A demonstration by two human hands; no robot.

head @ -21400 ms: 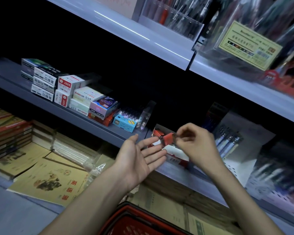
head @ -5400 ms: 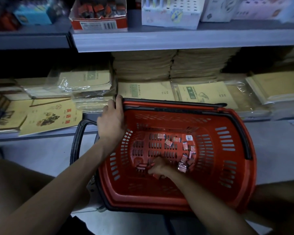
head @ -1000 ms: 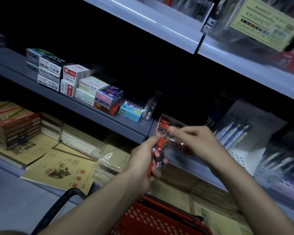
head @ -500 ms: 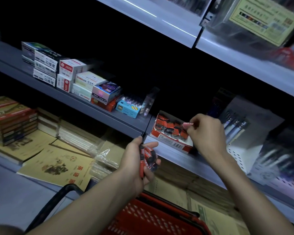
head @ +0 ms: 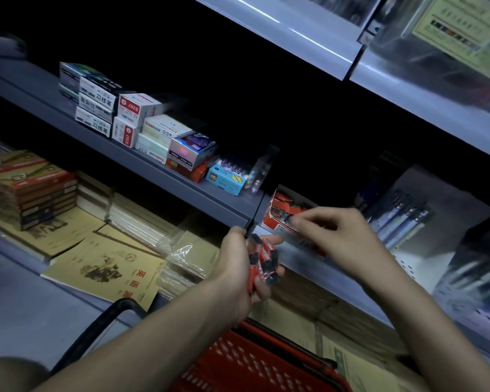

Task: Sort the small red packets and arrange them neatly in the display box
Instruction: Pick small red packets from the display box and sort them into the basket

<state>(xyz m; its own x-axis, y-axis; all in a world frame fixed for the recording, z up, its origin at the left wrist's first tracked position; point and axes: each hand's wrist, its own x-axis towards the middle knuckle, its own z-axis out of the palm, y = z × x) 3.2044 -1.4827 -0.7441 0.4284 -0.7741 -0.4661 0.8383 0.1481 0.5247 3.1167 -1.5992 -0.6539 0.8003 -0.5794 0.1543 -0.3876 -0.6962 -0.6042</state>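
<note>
My left hand (head: 235, 270) grips a bunch of small red packets (head: 265, 258) just below the shelf edge. The red and white display box (head: 277, 222) stands on the grey shelf (head: 159, 171), with several red packets (head: 285, 206) standing inside it. My right hand (head: 343, 239) is at the front of the box. Its thumb and forefinger are pinched together on what looks like one small packet (head: 288, 220), which is blurred and mostly hidden by the fingertips.
Stacked stationery boxes (head: 130, 114) and a blue box (head: 224, 181) sit left of the display box; pens in a white holder (head: 402, 222) sit to its right. Notebooks (head: 105, 270) fill the lower shelf. A red basket (head: 252, 363) with a black handle is below my arms.
My right hand has come back from inside the display box to its front, down and left towards my left hand. My left hand still holds its bunch of packets.
</note>
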